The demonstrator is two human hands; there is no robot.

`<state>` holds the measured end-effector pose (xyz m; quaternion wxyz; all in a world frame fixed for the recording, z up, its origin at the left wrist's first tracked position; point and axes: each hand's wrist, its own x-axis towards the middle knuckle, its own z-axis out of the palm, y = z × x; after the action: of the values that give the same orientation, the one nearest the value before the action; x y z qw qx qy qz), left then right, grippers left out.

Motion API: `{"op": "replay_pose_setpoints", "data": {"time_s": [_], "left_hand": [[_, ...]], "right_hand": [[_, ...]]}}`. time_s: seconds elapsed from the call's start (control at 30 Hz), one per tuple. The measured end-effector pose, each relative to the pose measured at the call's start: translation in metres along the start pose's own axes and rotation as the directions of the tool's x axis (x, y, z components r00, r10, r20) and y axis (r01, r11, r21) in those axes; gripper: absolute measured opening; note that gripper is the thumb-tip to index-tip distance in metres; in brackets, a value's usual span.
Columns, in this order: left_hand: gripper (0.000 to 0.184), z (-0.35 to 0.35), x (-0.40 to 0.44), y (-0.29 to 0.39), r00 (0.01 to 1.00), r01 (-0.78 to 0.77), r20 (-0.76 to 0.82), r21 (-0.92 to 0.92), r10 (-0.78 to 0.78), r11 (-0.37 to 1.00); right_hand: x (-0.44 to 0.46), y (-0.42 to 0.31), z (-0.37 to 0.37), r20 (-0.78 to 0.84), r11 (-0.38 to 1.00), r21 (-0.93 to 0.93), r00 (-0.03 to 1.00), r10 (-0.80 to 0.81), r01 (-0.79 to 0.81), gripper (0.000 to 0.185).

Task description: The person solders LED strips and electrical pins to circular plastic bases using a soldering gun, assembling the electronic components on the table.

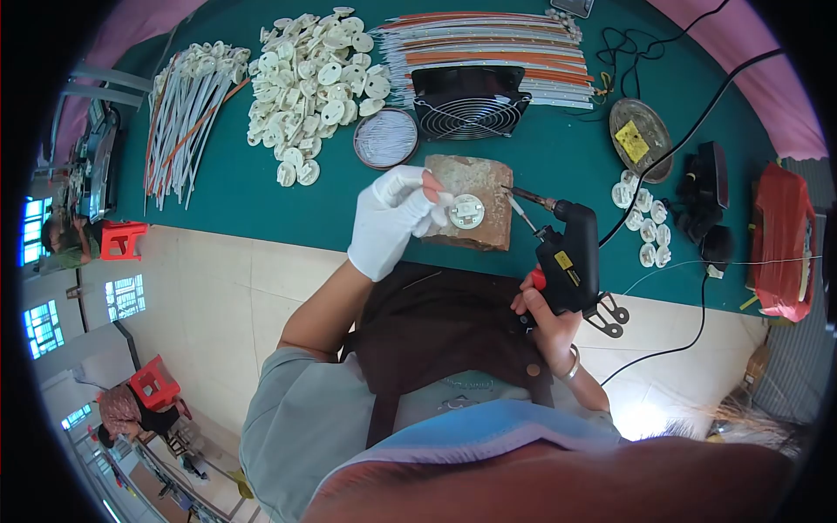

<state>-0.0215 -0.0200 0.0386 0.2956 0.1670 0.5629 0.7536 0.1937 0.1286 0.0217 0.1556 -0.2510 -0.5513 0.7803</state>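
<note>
On a worn brick (442, 168) in front of me lies a round white plastic disc (467, 211) with small metal parts in its middle. My left hand (392, 213), in a white glove with a bare fingertip, is at the disc's left edge. Its thumb and fingers are pinched together, and anything between them is too small to make out. Bare and wrapped around the grip of a black soldering gun (568, 253) with a red trigger is my right hand (547, 321). The gun's tip and thin feed tube point left, over the brick's right edge, apart from the disc.
Behind the brick stand a black fan (469, 105) and a dish of thin pins (386, 138). White discs (323, 83) are heaped farther left; several more (647, 218) lie right. Light strips (488, 44) line the back. A tin with yellow sponge (641, 139) sits near a black cable (689, 135).
</note>
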Motion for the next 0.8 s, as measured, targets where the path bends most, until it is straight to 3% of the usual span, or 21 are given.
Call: {"op": "replay_pose_setpoints", "data": {"time_s": [0.07,0.27,0.37,0.4,0.47,0.57,0.67,0.77,0.8], "left_hand": [[0.017,0.011,-0.001,0.000,0.998,-0.053,-0.015,-0.038,0.053,0.998],[0.012,0.009,-0.004,-0.006,0.999,0.017,-0.050,0.093,-0.013,0.996],[0.011,0.005,-0.004,-0.008,1.000,0.007,0.017,0.092,-0.009,0.996],[0.010,0.004,-0.001,-0.011,0.985,-0.173,0.058,0.239,0.163,0.955],[0.009,0.001,0.007,-0.015,0.865,-0.497,0.209,0.482,0.456,0.722],[0.008,0.012,-0.002,-0.017,0.977,-0.209,0.001,0.198,0.213,0.958],[0.010,0.010,-0.004,-0.021,0.980,-0.181,0.012,0.457,0.198,0.871],[0.015,0.010,-0.008,-0.025,0.956,-0.272,0.041,0.489,0.290,0.828],[0.017,0.011,-0.006,-0.024,0.914,-0.381,0.103,0.555,0.394,0.739]], "right_hand": [[-0.002,-0.001,-0.001,0.009,1.000,-0.006,1.000,0.012,-0.012,0.033],[-0.002,-0.001,-0.002,0.018,0.999,-0.029,0.999,0.033,-0.032,0.021],[-0.002,-0.002,0.000,0.001,0.999,-0.020,0.999,0.038,-0.038,0.019],[-0.001,-0.002,0.000,-0.003,0.999,-0.020,0.999,0.035,-0.035,0.019],[0.000,-0.002,0.001,-0.009,0.999,-0.015,0.999,0.034,-0.034,0.019],[-0.002,-0.003,0.002,-0.008,0.999,-0.011,0.999,0.040,-0.040,0.019],[-0.006,-0.003,-0.001,0.016,0.998,-0.045,0.999,0.051,-0.050,0.018],[-0.012,-0.003,-0.004,0.024,0.992,-0.093,0.996,0.084,-0.081,0.017],[-0.014,-0.003,-0.003,0.020,0.991,-0.099,0.996,0.090,-0.087,0.016]]}}
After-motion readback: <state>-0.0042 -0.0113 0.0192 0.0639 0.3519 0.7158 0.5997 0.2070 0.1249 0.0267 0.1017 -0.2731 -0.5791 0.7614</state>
